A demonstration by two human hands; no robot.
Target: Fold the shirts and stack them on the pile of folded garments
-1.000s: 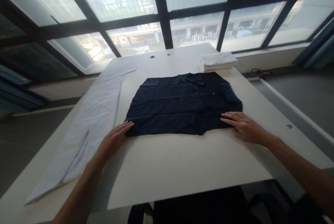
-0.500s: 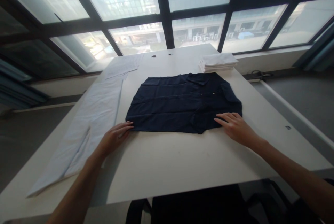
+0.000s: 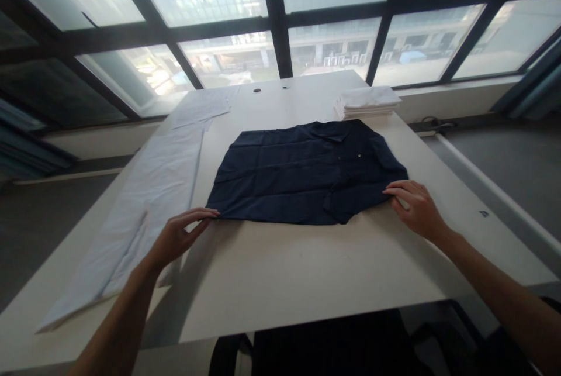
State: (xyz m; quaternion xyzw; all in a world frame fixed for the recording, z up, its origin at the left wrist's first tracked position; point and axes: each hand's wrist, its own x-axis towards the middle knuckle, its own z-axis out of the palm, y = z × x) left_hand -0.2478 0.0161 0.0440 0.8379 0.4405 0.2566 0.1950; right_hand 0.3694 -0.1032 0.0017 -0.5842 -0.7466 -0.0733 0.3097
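Note:
A dark navy shirt [image 3: 284, 171] lies spread sideways on the white table [image 3: 280, 282], with its collar end to the right and its hem to the left. My left hand [image 3: 182, 233] pinches the near hem corner between thumb and fingers, lifting it slightly. At the sleeve edge on the near right, my right hand [image 3: 414, 206] grips the cloth between thumb and fingertips. Small light dots, perhaps buttons, show on the shirt's right part. The underside of the garment is hidden.
Long white folded cloth [image 3: 158, 189] runs along the table's left side, with thin white sheets [image 3: 204, 107] beyond it. A stack of folded white cloth [image 3: 368, 101] stands at the back right. Dark-framed windows [image 3: 276, 25] rise behind the table; a dark chair [image 3: 232, 352] is at the front edge.
My right hand has moved right along the shirt's near edge and now pinches the cloth. My left hand has gone from lying on the hem corner to pinching it, shifting slightly left.

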